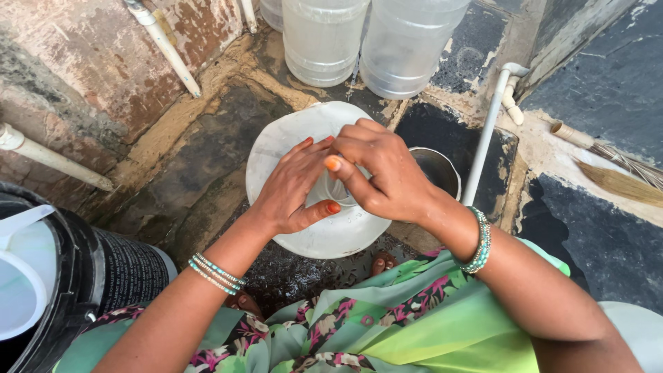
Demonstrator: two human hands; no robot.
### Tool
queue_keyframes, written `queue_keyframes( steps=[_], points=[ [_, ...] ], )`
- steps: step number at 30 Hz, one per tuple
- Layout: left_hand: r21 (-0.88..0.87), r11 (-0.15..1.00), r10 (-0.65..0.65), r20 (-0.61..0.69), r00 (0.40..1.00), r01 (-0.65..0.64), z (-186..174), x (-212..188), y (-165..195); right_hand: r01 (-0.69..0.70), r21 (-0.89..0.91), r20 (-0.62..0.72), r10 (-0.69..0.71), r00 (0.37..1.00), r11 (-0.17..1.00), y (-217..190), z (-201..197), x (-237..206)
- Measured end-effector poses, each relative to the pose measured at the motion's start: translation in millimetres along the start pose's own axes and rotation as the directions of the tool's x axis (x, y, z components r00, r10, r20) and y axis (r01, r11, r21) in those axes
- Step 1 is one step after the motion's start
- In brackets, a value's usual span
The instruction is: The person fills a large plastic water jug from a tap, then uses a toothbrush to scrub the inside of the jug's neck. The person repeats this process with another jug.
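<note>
While both hands meet over the wet stone floor (207,159), they work on a large white lid (290,135), a round plastic piece with a short clear neck at its middle. Left hand (293,186) lies flat-ish against the lid's top, fingers spread and stretched toward the neck, thumb out to the side; it presses on the lid rather than closing round it. Right hand (383,169) is curled over the neck from the other side, fingers bent and wrapped on it, so it grips the lid at the centre. Lid is tilted, held above the floor just in front of the person's knees and green flowered cloth (387,324).

Just beside the lid on the right sits a steel pot (438,169), partly hidden by the right hand. Two big clear water jars (366,38) stand at the top, against the wall. White pipe (483,138) runs down near the pot. Broom (615,173) lies at right on the dark slab. Black bucket (90,269) at lower left, with a white scoop (21,276) inside it. Beaded bangles on both wrists.
</note>
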State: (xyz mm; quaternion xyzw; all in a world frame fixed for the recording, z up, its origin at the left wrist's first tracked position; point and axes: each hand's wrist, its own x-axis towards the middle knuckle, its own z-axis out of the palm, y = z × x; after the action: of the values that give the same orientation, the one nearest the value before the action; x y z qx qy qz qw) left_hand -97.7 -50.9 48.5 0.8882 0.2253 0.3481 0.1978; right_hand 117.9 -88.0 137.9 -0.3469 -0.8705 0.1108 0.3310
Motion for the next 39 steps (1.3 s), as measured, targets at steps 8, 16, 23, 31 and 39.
queue_keyframes(
  steps=[8, 16, 23, 31, 39],
  points=[
    [-0.054, 0.997, -0.063, -0.009, 0.998, 0.062, -8.2, 2.4, -2.3, 0.115, -0.06, -0.323, -0.128, 0.938, 0.992, -78.1, -65.7, 9.0],
    [-0.062, 0.998, -0.002, 0.036, 0.999, 0.004, -7.6, 0.4, -0.9, 0.069, 0.008, -0.098, -0.068, 0.993, 0.998, -43.6, -25.4, 14.8],
    [-0.042, 0.996, 0.08, 0.034, 0.996, -0.078, 4.9, -1.0, 1.9, 0.197, -0.048, 0.275, -0.176, 0.945, 0.979, -21.9, -23.6, 14.0],
    [-0.043, 0.993, 0.112, 0.052, 0.992, -0.109, 11.2, -0.1, 3.4, 0.036, 0.038, 0.252, -0.044, 0.967, 0.999, -30.2, -29.3, 21.6],
    [-0.021, 0.998, 0.062, 0.015, 0.998, -0.062, -0.9, 1.3, -2.5, -0.452, 0.468, -0.002, 0.512, 0.859, 0.759, -21.0, -2.7, 5.1]
  ],
)
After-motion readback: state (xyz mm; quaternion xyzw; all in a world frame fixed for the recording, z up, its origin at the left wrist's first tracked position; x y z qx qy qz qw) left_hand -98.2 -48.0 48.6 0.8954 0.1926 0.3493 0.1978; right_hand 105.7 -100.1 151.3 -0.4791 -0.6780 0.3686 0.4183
